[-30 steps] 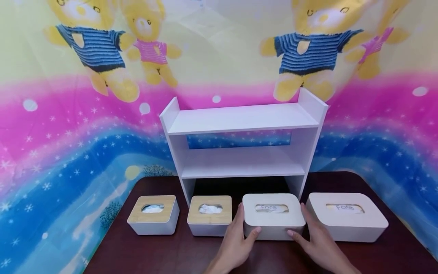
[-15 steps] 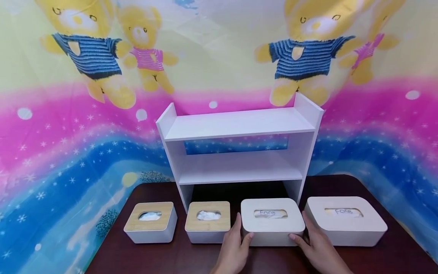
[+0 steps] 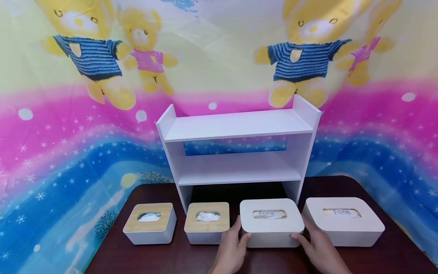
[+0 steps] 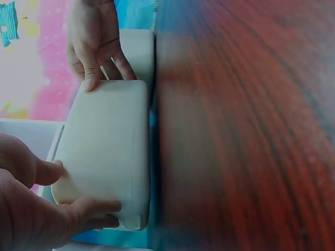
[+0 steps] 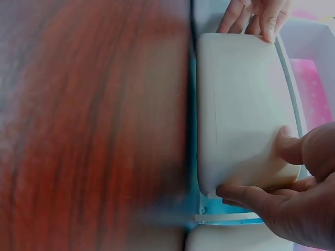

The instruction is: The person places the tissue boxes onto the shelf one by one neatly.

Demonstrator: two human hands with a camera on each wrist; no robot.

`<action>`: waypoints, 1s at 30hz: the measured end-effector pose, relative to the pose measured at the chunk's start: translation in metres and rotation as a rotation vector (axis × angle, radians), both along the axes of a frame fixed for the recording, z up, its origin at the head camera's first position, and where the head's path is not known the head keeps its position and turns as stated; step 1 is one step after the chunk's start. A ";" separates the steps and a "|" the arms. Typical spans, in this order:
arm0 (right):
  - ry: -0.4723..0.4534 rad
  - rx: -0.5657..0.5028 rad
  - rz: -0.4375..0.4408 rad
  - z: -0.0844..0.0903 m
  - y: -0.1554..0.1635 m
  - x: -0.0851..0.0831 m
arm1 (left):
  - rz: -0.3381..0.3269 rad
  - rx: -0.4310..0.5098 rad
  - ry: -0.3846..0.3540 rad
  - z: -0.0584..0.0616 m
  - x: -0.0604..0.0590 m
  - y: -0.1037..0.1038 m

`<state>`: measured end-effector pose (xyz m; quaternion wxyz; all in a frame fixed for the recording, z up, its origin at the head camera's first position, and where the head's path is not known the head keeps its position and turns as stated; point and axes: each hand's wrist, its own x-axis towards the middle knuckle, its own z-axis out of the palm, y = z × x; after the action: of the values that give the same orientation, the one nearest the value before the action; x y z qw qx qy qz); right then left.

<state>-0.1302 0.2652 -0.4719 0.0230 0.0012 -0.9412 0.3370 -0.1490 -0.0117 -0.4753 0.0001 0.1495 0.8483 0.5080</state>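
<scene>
The white tissue box (image 3: 272,222) sits at lower centre of the head view, on the dark table (image 3: 137,255), in front of the white shelf (image 3: 236,152). I have my left hand (image 3: 230,249) curled round its left end and my right hand (image 3: 318,249) curled round its right end, thumbs on the front wall. I judge it a stiff, light plastic shell with smooth, somewhat slippery walls; grip below the lid rim at both ends. Left of it stand two wood-lidded boxes (image 3: 207,227), and a second white box (image 3: 343,226) stands to the right.
</scene>
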 end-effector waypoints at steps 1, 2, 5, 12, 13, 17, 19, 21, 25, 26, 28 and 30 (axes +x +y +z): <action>0.006 0.003 -0.002 0.001 0.000 0.001 | 0.000 0.003 0.002 0.002 0.001 0.000; 0.003 0.008 -0.005 0.003 0.000 0.001 | 0.000 0.004 0.006 0.003 0.001 0.000; 0.032 0.030 -0.012 0.009 -0.001 0.004 | 0.002 0.010 0.028 0.008 0.003 0.000; 0.079 0.059 -0.037 0.027 -0.003 0.007 | 0.016 0.022 0.127 0.021 0.003 -0.001; 0.085 0.057 -0.038 0.030 -0.003 0.008 | 0.018 0.027 0.133 0.024 0.003 -0.002; 0.127 0.064 -0.040 0.039 -0.005 0.010 | 0.013 0.059 0.157 0.033 0.002 -0.005; 0.150 0.066 -0.040 0.043 -0.005 0.010 | 0.010 0.078 0.168 0.036 0.001 -0.006; 0.159 0.068 -0.042 0.047 -0.005 0.010 | 0.006 0.096 0.183 0.040 0.000 -0.008; 0.157 0.066 -0.038 0.057 -0.004 0.010 | 0.007 0.126 0.175 0.048 -0.004 -0.009; 0.159 0.067 -0.037 0.060 -0.003 0.010 | 0.008 0.130 0.173 0.050 -0.005 -0.009; 0.175 0.064 -0.033 0.065 -0.002 0.010 | 0.012 0.136 0.173 0.055 -0.006 -0.010; 0.197 0.064 -0.030 0.071 -0.001 0.011 | 0.008 0.151 0.176 0.060 -0.008 -0.011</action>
<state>-0.1192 0.2638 -0.4013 0.1201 0.0211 -0.9447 0.3044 -0.1573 -0.0224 -0.4149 -0.0877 0.1899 0.8050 0.5552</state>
